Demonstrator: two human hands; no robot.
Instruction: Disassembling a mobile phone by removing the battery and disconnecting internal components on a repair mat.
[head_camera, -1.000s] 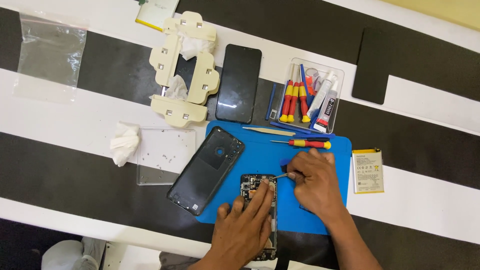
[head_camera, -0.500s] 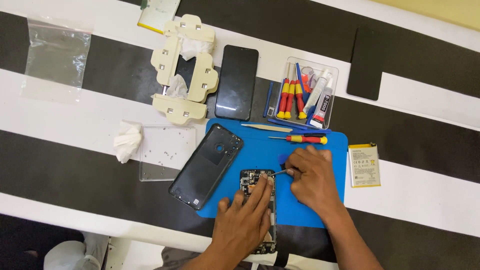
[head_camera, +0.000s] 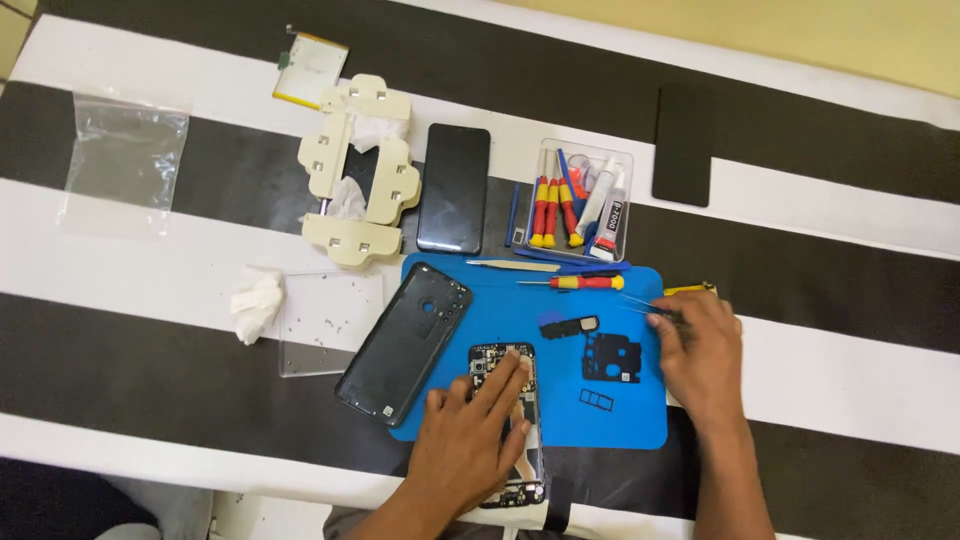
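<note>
Left hand presses flat, fingers spread, on opened phone at blue mat's near edge. Right hand pinches tweezers at mat's right edge. Risk: small black parts lie loose nearby; a wrist sweep could scatter them.

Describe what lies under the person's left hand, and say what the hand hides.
Under the left hand lies an opened phone with its circuit board exposed, resting partly on the blue mat. The palm and fingers cover most of its middle, so the parts there cannot be seen.
</note>
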